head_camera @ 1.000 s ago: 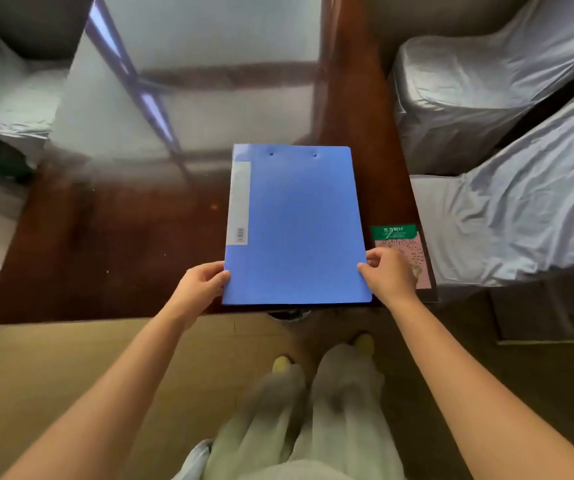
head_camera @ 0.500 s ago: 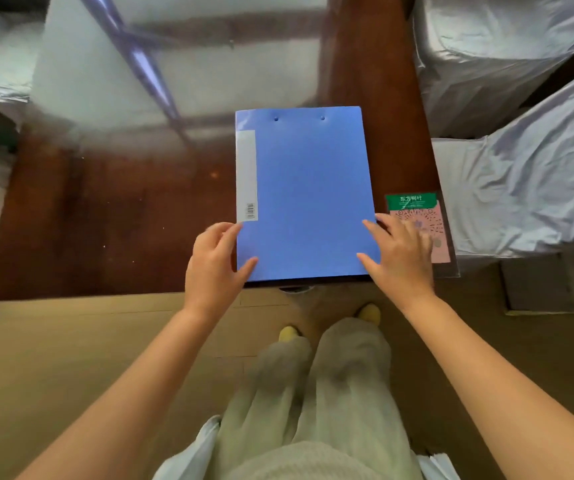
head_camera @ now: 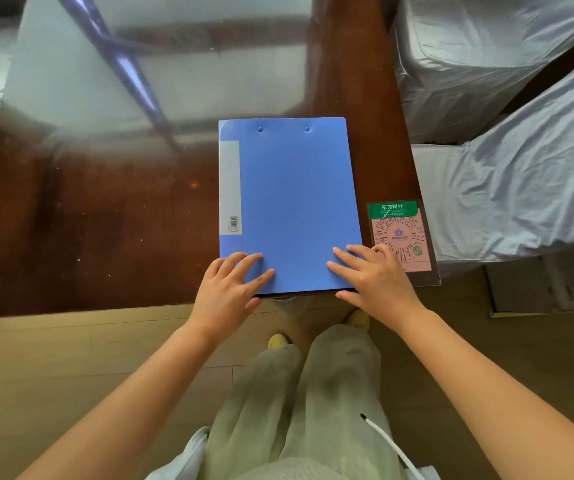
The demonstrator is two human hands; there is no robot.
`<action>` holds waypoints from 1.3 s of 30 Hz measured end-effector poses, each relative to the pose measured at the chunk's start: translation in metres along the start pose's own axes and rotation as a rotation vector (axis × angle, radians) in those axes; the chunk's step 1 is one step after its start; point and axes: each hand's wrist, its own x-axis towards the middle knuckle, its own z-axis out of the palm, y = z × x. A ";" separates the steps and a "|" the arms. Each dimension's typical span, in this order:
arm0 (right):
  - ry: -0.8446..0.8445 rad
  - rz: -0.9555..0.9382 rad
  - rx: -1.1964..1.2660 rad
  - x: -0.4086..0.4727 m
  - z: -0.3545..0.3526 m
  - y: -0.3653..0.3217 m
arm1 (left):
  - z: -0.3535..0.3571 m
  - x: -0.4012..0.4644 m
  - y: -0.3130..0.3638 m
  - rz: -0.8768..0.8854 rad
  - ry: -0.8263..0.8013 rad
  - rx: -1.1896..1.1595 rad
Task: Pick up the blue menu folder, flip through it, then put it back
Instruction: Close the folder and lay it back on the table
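The blue menu folder lies flat and closed on the dark wooden table, its near edge at the table's front edge. A white spine label with a barcode runs down its left side. My left hand rests flat on the folder's near left corner, fingers spread. My right hand lies flat on the near right corner, fingers spread, partly over the folder's edge. Neither hand grips the folder.
A pink and green QR card in a clear sleeve lies right of the folder, at the table's corner. Chairs under white covers stand to the right. A glass top reflects light on the far table. My legs and the wooden floor are below.
Both hands went from holding the folder's near corners by the edges to lying flat on top of it. The folder now lies on the table.
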 end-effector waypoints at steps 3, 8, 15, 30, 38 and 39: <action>0.018 -0.005 0.002 -0.002 0.001 0.005 | 0.002 0.002 0.000 0.011 -0.002 -0.012; 0.048 0.006 0.017 -0.005 0.001 0.007 | 0.003 0.006 0.000 0.033 0.005 -0.035; 0.097 -0.004 0.011 -0.011 0.002 0.011 | 0.005 0.007 0.003 0.040 0.010 -0.053; 0.141 -0.022 0.020 -0.012 0.006 0.016 | 0.004 0.010 0.000 0.075 0.029 -0.057; 0.148 -0.028 0.029 -0.013 0.005 0.018 | 0.006 0.010 -0.001 0.086 0.029 -0.052; 0.149 -0.027 0.029 -0.013 0.005 0.018 | 0.006 0.011 -0.001 0.088 0.028 -0.052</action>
